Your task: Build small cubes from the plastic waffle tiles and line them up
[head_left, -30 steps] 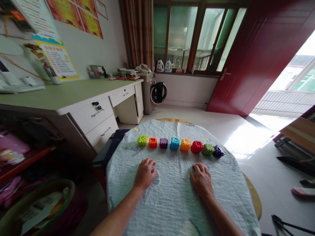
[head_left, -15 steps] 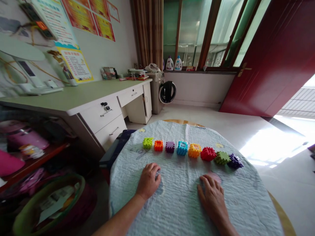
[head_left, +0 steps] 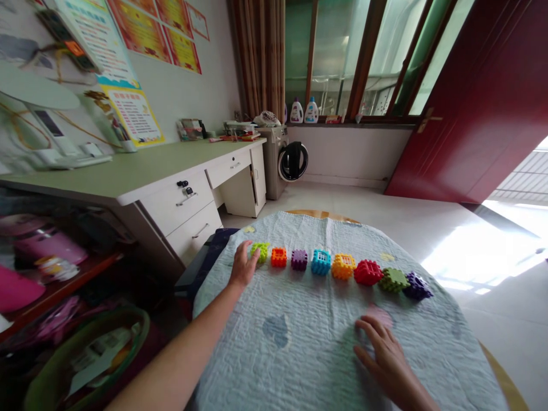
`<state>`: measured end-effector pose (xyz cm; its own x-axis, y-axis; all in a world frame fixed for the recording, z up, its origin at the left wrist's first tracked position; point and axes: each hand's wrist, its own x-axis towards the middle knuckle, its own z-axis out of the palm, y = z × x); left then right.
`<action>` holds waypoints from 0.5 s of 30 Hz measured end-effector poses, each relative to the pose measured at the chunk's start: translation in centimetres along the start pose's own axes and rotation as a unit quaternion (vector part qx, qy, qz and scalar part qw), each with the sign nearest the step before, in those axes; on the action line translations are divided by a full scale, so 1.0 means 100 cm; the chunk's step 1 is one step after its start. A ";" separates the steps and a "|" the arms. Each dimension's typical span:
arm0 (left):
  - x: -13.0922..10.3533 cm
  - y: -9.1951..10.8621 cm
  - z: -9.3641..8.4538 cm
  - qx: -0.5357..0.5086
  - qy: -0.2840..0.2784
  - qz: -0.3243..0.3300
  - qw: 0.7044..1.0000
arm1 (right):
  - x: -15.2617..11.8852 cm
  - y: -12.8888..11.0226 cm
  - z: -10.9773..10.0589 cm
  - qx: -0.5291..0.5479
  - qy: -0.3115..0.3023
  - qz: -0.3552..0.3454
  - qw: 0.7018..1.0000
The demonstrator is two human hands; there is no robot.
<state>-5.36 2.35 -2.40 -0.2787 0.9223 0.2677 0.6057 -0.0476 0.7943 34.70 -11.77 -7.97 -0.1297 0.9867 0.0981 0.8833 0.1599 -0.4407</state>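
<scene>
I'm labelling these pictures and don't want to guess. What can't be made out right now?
All in the head view:
- Lime block: left side covered by the left hand, so grip or mere touch can't be told.
- Right hand: palm hidden beneath its back; forearm cut off by the bottom edge.
- Yellow-edged poster: fine print too small.
- Wooden table: top mostly hidden by the cloth.

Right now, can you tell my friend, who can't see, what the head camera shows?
A person's left hand is at the lime-green block, leftmost of eight colourful toy blocks in a row on a pale blue cloth. The open right hand is nearer the viewer. Beyond are a desk and a red door.
</scene>
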 end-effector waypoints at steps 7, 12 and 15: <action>0.082 -0.013 0.007 -0.012 -0.164 -0.007 0.986 | 0.001 0.012 -0.007 0.000 0.002 -0.019 1.000; 0.070 -0.008 0.011 -0.011 -0.233 0.014 0.972 | 0.004 0.001 -0.013 -0.024 -0.012 -0.015 1.000; 0.038 -0.004 0.009 -0.001 -0.232 0.013 0.973 | 0.004 -0.003 -0.017 -0.021 -0.030 -0.006 0.999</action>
<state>-5.97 6.26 -2.16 0.1040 0.9945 0.0126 0.6063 -0.0735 0.7918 35.13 -11.52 -6.29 -0.1663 0.9848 0.0500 0.8992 0.1723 -0.4021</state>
